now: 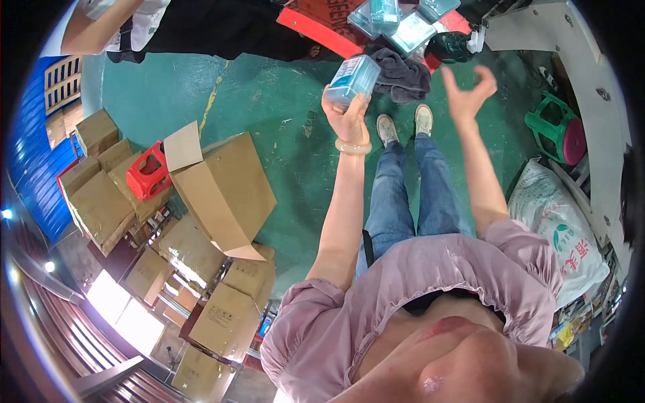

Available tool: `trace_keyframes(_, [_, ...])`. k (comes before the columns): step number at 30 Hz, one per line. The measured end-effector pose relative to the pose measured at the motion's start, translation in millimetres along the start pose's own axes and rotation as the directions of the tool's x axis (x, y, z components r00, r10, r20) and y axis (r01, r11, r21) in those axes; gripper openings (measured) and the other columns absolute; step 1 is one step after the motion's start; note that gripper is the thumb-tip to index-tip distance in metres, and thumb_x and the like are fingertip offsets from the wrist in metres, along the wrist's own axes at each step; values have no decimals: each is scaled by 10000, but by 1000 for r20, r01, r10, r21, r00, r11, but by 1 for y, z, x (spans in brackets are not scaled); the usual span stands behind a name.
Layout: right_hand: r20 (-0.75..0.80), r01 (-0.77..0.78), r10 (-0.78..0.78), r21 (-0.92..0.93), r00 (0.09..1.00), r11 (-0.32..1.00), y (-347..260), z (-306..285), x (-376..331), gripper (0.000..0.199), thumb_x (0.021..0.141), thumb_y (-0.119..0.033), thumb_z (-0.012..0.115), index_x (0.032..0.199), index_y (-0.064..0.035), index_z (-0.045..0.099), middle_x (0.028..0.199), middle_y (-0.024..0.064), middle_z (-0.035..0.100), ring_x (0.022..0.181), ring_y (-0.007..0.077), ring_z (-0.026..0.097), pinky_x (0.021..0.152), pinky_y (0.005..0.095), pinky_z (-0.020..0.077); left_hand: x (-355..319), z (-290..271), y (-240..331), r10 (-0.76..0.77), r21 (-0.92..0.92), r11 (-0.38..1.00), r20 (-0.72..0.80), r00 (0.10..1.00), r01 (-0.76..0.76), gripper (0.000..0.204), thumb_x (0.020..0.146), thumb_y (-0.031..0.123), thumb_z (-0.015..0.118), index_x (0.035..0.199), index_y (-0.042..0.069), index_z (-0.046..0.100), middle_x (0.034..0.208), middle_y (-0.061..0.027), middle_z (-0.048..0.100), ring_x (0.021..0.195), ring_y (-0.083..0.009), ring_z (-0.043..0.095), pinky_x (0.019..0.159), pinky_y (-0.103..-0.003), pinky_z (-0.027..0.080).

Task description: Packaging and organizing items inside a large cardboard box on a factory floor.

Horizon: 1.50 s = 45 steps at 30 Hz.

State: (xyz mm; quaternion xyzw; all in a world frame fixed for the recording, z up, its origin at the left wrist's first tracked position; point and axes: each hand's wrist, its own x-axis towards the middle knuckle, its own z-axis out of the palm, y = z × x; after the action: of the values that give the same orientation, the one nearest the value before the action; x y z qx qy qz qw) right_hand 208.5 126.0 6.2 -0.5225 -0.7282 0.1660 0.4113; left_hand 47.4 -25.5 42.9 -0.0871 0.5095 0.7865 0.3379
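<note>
My left hand (347,122) is closed round a clear plastic box (354,75) with blue contents and a printed label, held up in front of me. Empty and with fingers spread, my right hand (468,97) is raised to the right, just below a dark green bottle (448,47) with a white pump top. A crumpled dark grey cloth (403,77) hangs between my hands at the edge of a red surface (322,37). Several similar clear boxes (411,33) are piled on that surface.
To the left stands an open cardboard box (235,185), near a red plastic stool (148,172) and stacked cartons (101,201). A green stool (549,127) and a stuffed white sack (557,228) are on the right, beside a pale machine panel (557,33). Another person's arm (101,27) shows at top left.
</note>
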Motion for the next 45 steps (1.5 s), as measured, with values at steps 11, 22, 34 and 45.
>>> trace_keyframes(11, [549,-142,-83,355,832,924,-45,-12,40,295,778,-147,687,1034,-23,609,733,-18,579,712,50,516,654,223,447,-13,29,10,287,237,916,181,941,-324,864,641,-138,678,1338,33,197,1203,-126,421,1071,-225,493,862,-327,471])
trace_keyframes(22, [821,-524,-24,386,570,759,-88,-17,5,275,749,-113,658,1011,-43,605,803,67,629,706,98,546,669,271,464,-15,43,8,285,244,903,272,919,-352,882,625,-150,686,1330,24,183,1210,-156,389,1062,-246,511,870,-365,494])
trace_keyframes(34, [836,-622,32,381,548,684,-80,-6,-7,281,756,-98,652,1028,-44,608,841,43,650,738,98,573,691,268,474,-12,43,8,286,260,894,296,911,-365,880,630,-159,670,1331,26,170,1189,-168,404,1039,-257,532,826,-374,518])
trace_keyframes(45, [826,-448,-64,366,560,815,-83,-13,-9,328,724,-97,651,1036,-28,578,739,65,592,658,114,533,624,285,450,-6,38,5,313,311,867,271,910,-391,873,605,-103,735,1305,-2,224,1168,-153,432,1035,-224,518,851,-345,482])
